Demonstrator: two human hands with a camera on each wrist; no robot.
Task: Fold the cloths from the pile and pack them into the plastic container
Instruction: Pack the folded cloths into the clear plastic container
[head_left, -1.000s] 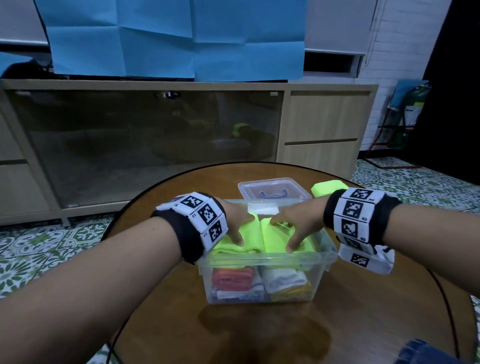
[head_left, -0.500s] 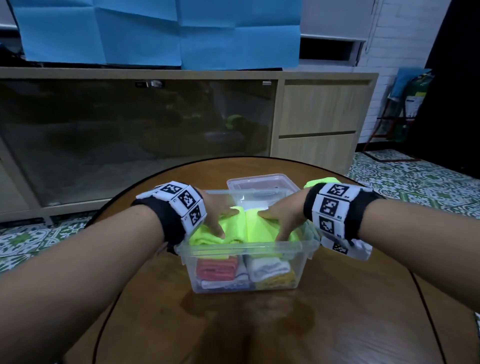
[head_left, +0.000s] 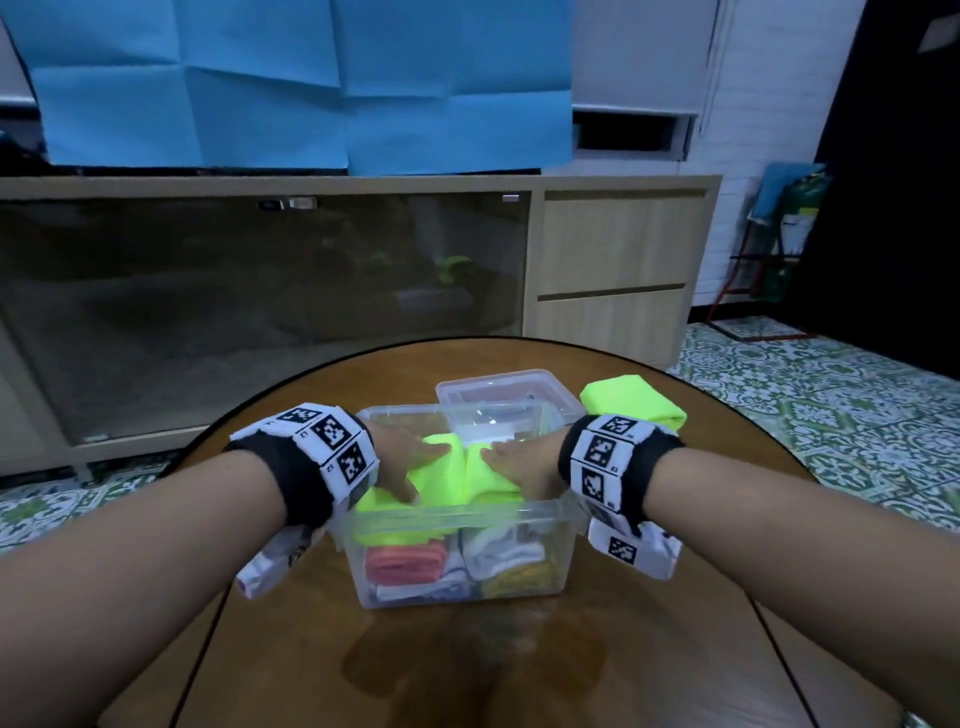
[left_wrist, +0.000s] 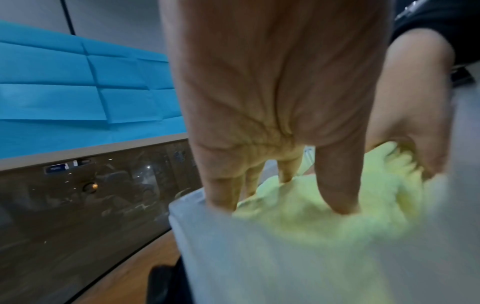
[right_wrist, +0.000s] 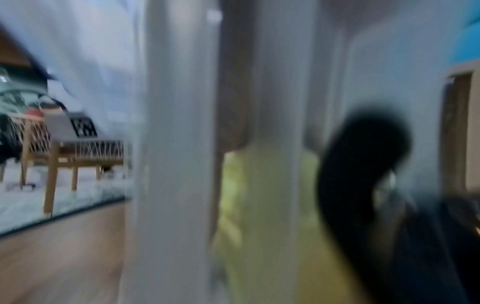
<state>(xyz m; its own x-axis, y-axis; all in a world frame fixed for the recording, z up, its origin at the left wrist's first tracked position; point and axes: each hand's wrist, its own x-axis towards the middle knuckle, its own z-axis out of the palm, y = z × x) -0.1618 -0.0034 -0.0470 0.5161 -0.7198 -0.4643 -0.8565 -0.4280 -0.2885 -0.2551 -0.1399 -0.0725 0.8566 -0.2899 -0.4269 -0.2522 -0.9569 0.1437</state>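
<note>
A clear plastic container stands mid-table, packed with folded cloths: red, white and a yellowish one low down. On top lie two neon yellow-green folded cloths. My left hand presses flat on the left one, its fingers straight and sunk into the cloth. My right hand lies flat on the right one. The right wrist view is blurred, showing only the container wall and yellow cloth behind it.
The container's lid lies just behind it. Another folded neon cloth sits on the round wooden table at the back right. A low cabinet with dark glass doors stands beyond the table.
Both hands have flattened from curled fingertips to straight fingers pressing down on the two neon cloths. The head view has shifted, so the container appears slightly lower and nearer.
</note>
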